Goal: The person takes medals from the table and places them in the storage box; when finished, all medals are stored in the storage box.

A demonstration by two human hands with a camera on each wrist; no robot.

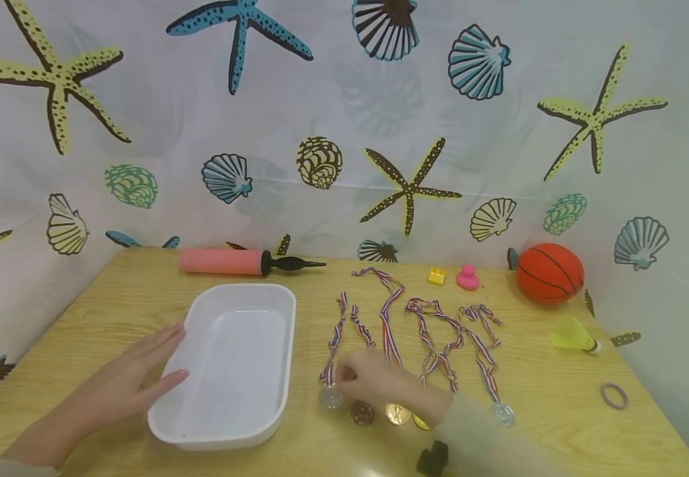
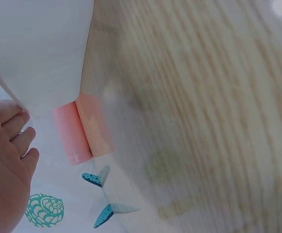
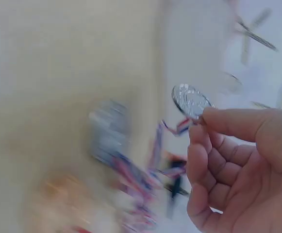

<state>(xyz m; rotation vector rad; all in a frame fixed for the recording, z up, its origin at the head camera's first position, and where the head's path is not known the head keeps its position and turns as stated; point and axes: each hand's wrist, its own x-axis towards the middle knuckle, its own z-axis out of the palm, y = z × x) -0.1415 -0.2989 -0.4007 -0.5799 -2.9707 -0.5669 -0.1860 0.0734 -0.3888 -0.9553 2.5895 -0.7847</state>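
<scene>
My right hand (image 1: 374, 381) is over the row of medals, right of the white tray (image 1: 177, 434). In the right wrist view its thumb and fingers pinch a silver medal (image 3: 191, 100) at its red, white and blue ribbon (image 3: 183, 127). Another silver medal (image 3: 109, 131) shows blurred behind it. On the table near that hand lie a bronze medal (image 1: 362, 413), a gold medal (image 1: 397, 415) and a silver medal (image 1: 503, 414). My left hand (image 1: 136, 377), fingers extended, rests at the tray's left rim; in the left wrist view the left hand (image 2: 7, 170) is beside the tray wall (image 2: 39, 48).
Behind the tray lies a pink hand pump (image 1: 222, 262). A yellow block (image 1: 436, 276), a pink rubber duck (image 1: 468, 278) and an orange basketball (image 1: 550, 273) stand at the back. On the right are a yellow shuttlecock (image 1: 574, 335) and a ring (image 1: 614, 395). A small black object (image 1: 433, 458) is in front.
</scene>
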